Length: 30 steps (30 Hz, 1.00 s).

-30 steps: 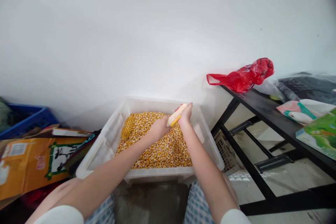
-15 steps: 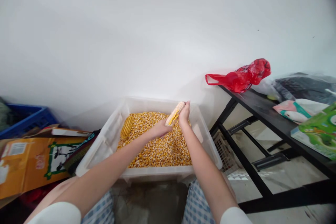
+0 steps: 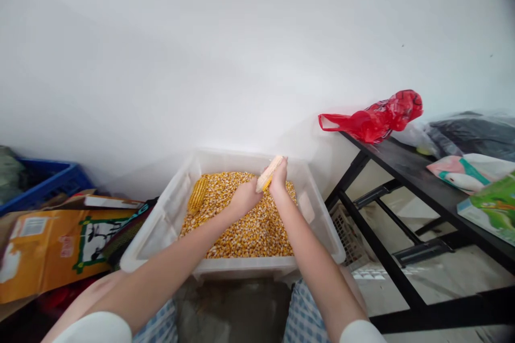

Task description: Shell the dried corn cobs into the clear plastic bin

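A mostly bare corn cob (image 3: 269, 172) is held tilted above loose kernels, a few yellow kernels showing along its lower right side. My left hand (image 3: 246, 196) is closed around its lower end. My right hand (image 3: 278, 178) wraps the upper right side, its fingers partly hidden behind the cob. Beneath both hands, yellow and whitish corn kernels (image 3: 241, 236) fill much of a translucent plastic bin (image 3: 257, 263). A full yellow ear of corn (image 3: 197, 194) leans on the kernels at the bin's left wall.
Left of the bin are an orange cardboard box (image 3: 56, 249) and a blue crate (image 3: 52, 182). At right stands a black metal-framed table (image 3: 418, 182) bearing a red plastic bag (image 3: 374, 120) and a green package (image 3: 491, 206). A pale basket (image 3: 348, 236) sits below it.
My left hand has turned so its back faces up at the cob's lower end. The cob has rotated, showing more of its bare side. The view has shifted slightly left.
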### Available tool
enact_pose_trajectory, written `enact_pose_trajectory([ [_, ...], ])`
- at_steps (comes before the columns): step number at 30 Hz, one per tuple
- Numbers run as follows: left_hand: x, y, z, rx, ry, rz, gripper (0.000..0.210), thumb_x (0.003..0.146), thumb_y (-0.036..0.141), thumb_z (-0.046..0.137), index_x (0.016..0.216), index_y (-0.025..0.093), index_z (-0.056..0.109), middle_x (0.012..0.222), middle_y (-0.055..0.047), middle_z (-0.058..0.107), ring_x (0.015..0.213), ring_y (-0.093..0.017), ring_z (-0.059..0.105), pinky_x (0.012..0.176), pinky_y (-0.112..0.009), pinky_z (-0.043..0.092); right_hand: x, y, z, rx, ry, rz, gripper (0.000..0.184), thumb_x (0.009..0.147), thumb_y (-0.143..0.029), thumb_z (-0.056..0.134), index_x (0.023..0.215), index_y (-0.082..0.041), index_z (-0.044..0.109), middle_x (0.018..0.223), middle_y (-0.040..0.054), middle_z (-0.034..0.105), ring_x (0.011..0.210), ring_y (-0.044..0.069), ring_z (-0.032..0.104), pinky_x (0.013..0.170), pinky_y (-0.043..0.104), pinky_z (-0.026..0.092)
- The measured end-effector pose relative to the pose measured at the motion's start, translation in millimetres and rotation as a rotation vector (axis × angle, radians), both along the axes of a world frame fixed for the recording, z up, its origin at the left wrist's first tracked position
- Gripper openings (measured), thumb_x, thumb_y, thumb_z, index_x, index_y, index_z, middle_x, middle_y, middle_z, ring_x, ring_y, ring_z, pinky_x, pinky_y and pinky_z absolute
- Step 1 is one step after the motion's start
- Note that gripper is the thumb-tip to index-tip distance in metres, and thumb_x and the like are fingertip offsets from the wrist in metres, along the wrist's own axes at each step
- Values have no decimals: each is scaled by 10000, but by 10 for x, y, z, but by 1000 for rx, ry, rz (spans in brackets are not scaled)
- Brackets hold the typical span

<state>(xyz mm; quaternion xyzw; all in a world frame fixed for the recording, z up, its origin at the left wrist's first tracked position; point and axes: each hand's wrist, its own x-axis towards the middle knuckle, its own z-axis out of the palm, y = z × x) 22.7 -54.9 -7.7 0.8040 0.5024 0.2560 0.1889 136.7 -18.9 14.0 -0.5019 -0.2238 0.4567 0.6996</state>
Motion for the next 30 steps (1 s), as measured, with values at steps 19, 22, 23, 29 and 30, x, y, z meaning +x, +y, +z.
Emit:
enact_pose_trajectory([
  [19, 27, 30, -54, -7, -73, 63, 318, 712, 346, 504, 953, 139, 485, 777, -109, 618, 688, -223, 591, 607, -287, 406, -26, -1, -85, 41, -264, -22, 623, 777, -643, 119, 955, -158, 467, 691, 45, 569, 578, 146, 560, 496, 241, 426],
  [22, 44, 0, -86, 34, -43, 43, 315, 738, 298, 468, 1006, 133, 468, 802, -124, 627, 730, -238, 597, 630, -294, 405, -136, -13, -130, 35, -540, -107, 582, 794, -624, 128, 950, -174, 463, 721, 58, 577, 650, 170, 562, 573, 269, 433],
  [23, 55, -7, -89, 19, -74, 19, 304, 737, 287, 470, 1000, 135, 471, 809, -118, 627, 729, -229, 597, 626, -284, 406, -144, -26, -141, 31, -636, -143, 570, 802, -613, 128, 934, -178, 473, 746, 67, 582, 693, 179, 562, 613, 278, 432],
  [29, 110, 37, -148, -106, -327, -177, 241, 667, 176, 508, 904, 135, 500, 818, -63, 607, 703, -166, 575, 610, -239, 420, -74, -149, -108, 28, -868, -192, 524, 846, -523, 122, 1032, -194, 485, 915, 72, 589, 839, 197, 549, 742, 307, 403],
  [30, 113, 50, -168, -120, -360, -197, 252, 655, 164, 512, 906, 131, 502, 809, -57, 602, 692, -159, 569, 601, -235, 421, -69, -163, -100, 19, -875, -180, 520, 849, -513, 126, 1061, -194, 477, 932, 72, 588, 843, 200, 549, 743, 311, 404],
])
